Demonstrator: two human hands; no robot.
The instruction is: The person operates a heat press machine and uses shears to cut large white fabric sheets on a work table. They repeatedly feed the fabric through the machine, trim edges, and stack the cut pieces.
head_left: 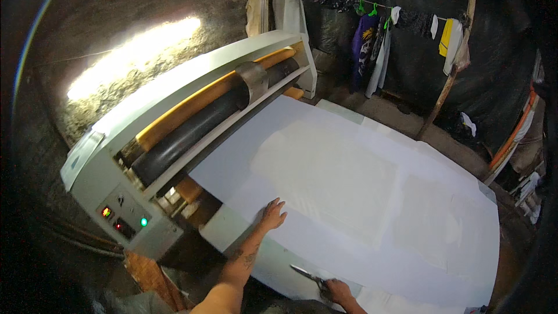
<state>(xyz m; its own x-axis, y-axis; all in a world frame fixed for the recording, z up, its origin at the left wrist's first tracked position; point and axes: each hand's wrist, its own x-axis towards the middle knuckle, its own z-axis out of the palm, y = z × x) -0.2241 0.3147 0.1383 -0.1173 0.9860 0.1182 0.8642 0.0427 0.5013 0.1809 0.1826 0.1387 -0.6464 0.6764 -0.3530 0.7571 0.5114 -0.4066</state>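
A large white sheet [349, 180] lies spread over the table, with faint paler rectangular areas showing on it. My left hand [273, 215] rests at the sheet's near left edge, its fingers stretched out over it and holding nothing. Down at the table's near edge, my right hand [340, 292] is closed round the handles of a pair of scissors [306, 273]. Their blades point left and away from me, over the pale table top [278, 263]. Part of the handles is hidden by the fingers.
Along the left stands a long white roller machine [131, 104] with a black roller [192, 136], orange rollers and a small lit control panel [122, 215]. The sheet's far left edge lies against it. Clothes [365, 43] hang on a line at the back, beside a wooden pole [444, 93].
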